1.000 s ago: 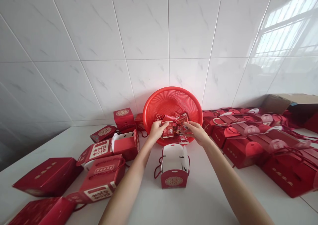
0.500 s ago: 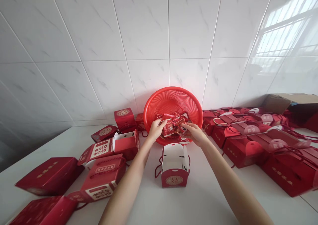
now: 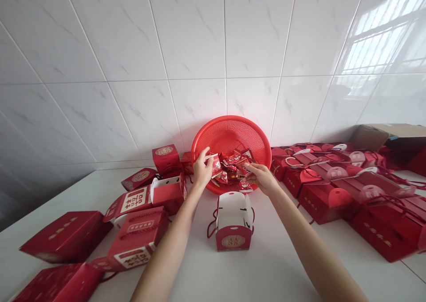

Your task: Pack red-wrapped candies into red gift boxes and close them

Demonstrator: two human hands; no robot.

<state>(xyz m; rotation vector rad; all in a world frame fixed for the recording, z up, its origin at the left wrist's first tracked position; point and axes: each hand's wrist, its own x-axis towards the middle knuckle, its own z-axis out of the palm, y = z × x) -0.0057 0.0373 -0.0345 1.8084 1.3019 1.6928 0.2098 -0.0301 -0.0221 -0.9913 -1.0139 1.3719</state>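
Observation:
A round red plastic basket (image 3: 229, 126) leans against the tiled wall, with several red-wrapped candies (image 3: 229, 162) heaped in its lower part. My left hand (image 3: 203, 171) is at the basket's left side, its thumb and fingers pinching a red and white candy packet (image 3: 216, 165). On the right, my right hand (image 3: 262, 177) reaches over the heap, its thumb and fingers closed at a red wrapped candy (image 3: 244, 166). In front of the basket, between my forearms, an open red gift box (image 3: 234, 240) with a white inside and dark red cords stands upright.
Several red gift boxes (image 3: 136, 231) lie on the left of the white tabletop (image 3: 206, 275). Rows of closed red boxes with cord handles (image 3: 322, 200) fill the right side. Behind them is an open cardboard box (image 3: 372, 135). The tiled wall (image 3: 199, 106) borders the table's back.
My left hand has moved left and turned more upright, carrying the candy packet away from the heap's middle. My right hand has barely moved. The open gift box has stayed in place.

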